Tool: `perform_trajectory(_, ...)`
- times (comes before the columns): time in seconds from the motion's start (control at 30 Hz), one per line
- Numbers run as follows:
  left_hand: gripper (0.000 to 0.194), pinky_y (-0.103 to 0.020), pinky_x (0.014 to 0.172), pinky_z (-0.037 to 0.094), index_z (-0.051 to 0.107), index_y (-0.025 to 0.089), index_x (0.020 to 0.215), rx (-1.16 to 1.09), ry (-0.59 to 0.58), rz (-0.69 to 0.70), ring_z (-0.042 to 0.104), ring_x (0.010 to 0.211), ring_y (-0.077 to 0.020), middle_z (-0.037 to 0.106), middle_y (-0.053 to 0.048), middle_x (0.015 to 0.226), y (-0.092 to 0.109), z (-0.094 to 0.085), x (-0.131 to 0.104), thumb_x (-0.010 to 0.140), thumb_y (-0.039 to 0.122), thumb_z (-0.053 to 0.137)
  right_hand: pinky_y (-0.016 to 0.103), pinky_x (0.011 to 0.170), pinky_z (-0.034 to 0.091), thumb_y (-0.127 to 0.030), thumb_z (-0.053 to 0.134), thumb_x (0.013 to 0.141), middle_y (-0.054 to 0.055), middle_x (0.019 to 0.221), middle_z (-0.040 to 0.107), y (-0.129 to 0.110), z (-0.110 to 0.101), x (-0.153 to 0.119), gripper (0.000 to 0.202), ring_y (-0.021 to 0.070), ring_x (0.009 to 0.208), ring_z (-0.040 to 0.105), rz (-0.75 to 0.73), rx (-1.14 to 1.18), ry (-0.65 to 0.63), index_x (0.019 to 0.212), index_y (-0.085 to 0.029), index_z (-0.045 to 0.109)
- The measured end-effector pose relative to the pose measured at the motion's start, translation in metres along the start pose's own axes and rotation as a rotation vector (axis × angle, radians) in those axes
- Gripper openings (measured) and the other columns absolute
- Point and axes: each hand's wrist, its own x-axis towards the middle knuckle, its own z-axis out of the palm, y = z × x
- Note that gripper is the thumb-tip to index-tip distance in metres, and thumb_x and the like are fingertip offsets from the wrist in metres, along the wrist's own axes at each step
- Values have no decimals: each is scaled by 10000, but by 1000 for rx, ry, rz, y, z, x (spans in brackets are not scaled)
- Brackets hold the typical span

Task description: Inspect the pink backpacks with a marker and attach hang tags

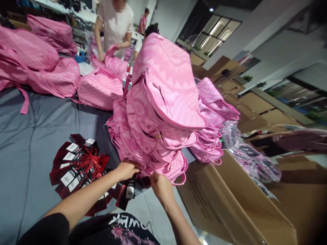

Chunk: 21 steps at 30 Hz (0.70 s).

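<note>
The tall stack of pink backpacks (163, 112) stands at the near edge of the grey surface (30, 143), leaning out toward the open cardboard box (230, 200) on its right, and both hands are working at its very bottom. The left hand (127, 169) has its fingers curled in and pressed against the lowest bag's edge, just above a dark hang tag (129, 191); whether they actually pinch a strap or a string I cannot tell, since the fingertips are tucked under the fabric. The right hand (160, 185) sits just beside it, fingers bent and closed on the hem of the same bottom bag. From where I stand, the worry is that stack: it already tilts, the top bags overhang the surface, and any tug at the base could send the upper ones sliding off into the box or onto the floor. A second, smaller pile of pink bags (212, 129) leans against it and would likely go too. The fan of red-strung tags (76, 166) lies near the left forearm, easy to sweep aside or tangle. Farther back, another person (114, 27) handles a pink bag among more heaps of backpacks (38, 61).
</note>
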Motion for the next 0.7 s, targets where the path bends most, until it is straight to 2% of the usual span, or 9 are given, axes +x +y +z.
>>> perform_trajectory(0.07, 211, -325, 855, 449, 700, 205, 845, 31, 49, -57, 660, 925, -240, 724, -91, 907, 2, -5, -6, 879, 343, 544, 261, 514, 158, -191, 680, 625, -33, 463, 441, 1, -3, 4, 192, 93, 462, 326, 109, 409, -205, 502, -202, 534)
perform_trajectory(0.13, 309, -337, 783, 459, 663, 171, 800, 50, 91, -109, 661, 821, -250, 700, -110, 804, 5, -12, -11, 905, 408, 494, 243, 484, 178, -313, 723, 597, -52, 447, 430, 1, -2, 7, 218, 81, 428, 302, 188, 671, -362, 543, -201, 544)
perform_trajectory(0.2, 292, -311, 714, 458, 632, 168, 839, -16, 112, -104, 643, 749, -224, 679, -77, 773, 6, -19, -16, 898, 422, 503, 239, 462, 226, -479, 712, 607, -62, 466, 438, 1, 1, 7, 321, 70, 402, 281, 220, 779, -417, 624, -201, 552)
perform_trajectory(0.27, 183, -273, 724, 460, 613, 184, 935, -191, 106, -24, 632, 790, -186, 682, -36, 853, 3, -25, -22, 868, 342, 551, 245, 474, 293, -560, 706, 605, -73, 517, 450, 2, 4, 5, 403, 57, 408, 274, 239, 887, -440, 703, -201, 552)
perform_trajectory(0.33, 176, -251, 795, 460, 597, 197, 1000, -359, 110, 63, 624, 877, -163, 680, -15, 955, -2, -27, -27, 829, 234, 577, 244, 505, 335, -512, 764, 592, -80, 561, 462, 3, 6, 2, 411, 41, 427, 277, 291, 1040, -447, 749, -194, 558)
perform_trajectory(0.4, 206, -255, 848, 456, 586, 199, 1015, -408, 160, 84, 615, 925, -159, 673, -15, 994, -7, -23, -31, 811, 175, 575, 226, 520, 340, -390, 825, 588, -79, 587, 482, 5, 8, 1, 374, 29, 440, 299, 374, 1225, -466, 763, -180, 569)
perform_trajectory(0.53, 110, -265, 783, 469, 615, 199, 914, -331, 355, 77, 616, 826, -152, 656, -20, 861, -14, -7, -32, 883, 186, 510, 203, 531, 349, -263, 860, 597, -76, 603, 500, 6, 11, 3, 346, 24, 456, 362, 458, 1455, -541, 762, -166, 572)
perform_trajectory(0.63, 204, -259, 740, 482, 658, 192, 945, -253, 394, 246, 619, 817, -146, 652, -51, 864, -16, 2, -32, 932, 191, 454, 200, 556, 371, -264, 862, 619, -62, 649, 534, 4, 13, 3, 345, 33, 493, 424, 444, 1484, -578, 768, -165, 567)
perform_trajectory(0.7, 231, -302, 803, 481, 676, 210, 1005, -93, 386, 366, 609, 896, -167, 664, -76, 960, -14, 5, -33, 928, 176, 461, 203, 573, 379, -267, 855, 639, -45, 705, 560, 3, 12, 3, 335, 43, 531, 456, 422, 1464, -589, 779, -167, 567)
